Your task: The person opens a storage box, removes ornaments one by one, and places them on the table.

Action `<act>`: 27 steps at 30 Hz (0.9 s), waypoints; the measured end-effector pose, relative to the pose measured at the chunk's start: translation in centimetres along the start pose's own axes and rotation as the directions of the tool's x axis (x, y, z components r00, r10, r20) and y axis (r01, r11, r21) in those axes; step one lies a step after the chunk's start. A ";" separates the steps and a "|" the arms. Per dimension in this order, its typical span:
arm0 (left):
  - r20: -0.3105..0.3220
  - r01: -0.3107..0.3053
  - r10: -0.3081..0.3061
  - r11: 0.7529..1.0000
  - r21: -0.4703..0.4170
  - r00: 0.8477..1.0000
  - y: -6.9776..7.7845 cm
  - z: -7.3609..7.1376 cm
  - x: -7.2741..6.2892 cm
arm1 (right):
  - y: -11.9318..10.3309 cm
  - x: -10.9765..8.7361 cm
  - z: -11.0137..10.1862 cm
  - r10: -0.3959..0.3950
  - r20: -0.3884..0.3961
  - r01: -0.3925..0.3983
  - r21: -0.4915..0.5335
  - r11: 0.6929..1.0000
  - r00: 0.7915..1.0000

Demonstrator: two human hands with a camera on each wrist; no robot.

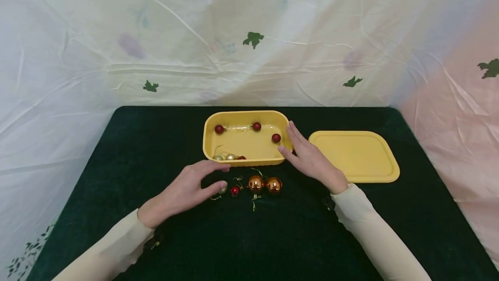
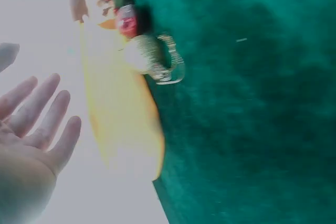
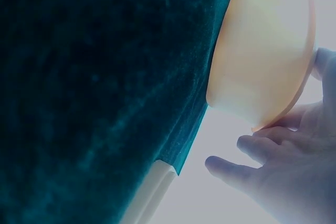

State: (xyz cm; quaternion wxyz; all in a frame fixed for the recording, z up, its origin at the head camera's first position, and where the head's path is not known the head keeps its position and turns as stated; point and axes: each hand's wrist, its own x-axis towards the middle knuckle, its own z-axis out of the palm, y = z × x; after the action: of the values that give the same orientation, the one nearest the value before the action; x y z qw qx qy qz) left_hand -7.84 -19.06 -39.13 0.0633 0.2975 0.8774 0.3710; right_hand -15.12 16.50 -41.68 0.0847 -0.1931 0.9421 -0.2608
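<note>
A yellow box [image 1: 241, 163] stands open-topped at the back of the dark green table, with dark red balls [image 1: 276, 138] and pale gold balls [image 1: 230, 156] inside. My right hand [image 1: 313, 159] holds its right wall, thumb over the rim and fingers along the outside. At the front left of the box hovers my left hand [image 1: 183, 190], fingers loose and apart, palm bare in the left wrist view. Close to its thumb lies a pale gold ball [image 2: 142, 53], mostly hidden in the head view. Beside that are a small red ball [image 1: 234, 191] and two copper balls [image 1: 255, 184].
A yellow lid [image 1: 354, 157] lies flat on the table [image 1: 249, 237] right of the box, near my right wrist. White patterned cloth [image 1: 195, 56] hangs behind the table's back edge. Thin gold strings trail from the balls.
</note>
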 end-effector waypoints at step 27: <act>0.176 0.002 0.019 0.993 -0.116 0.984 -2.2 -2.3 9.5 | 0.0 0.1 0.0 0.014 0.007 -0.014 0.014 1.000 1.000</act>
State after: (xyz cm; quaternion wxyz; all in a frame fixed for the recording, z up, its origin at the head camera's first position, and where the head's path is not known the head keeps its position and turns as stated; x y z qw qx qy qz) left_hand -17.34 -16.27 -37.92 0.1562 0.3288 0.8442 0.3935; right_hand -15.27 16.47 -41.65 0.0910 -0.1869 0.9412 -0.2661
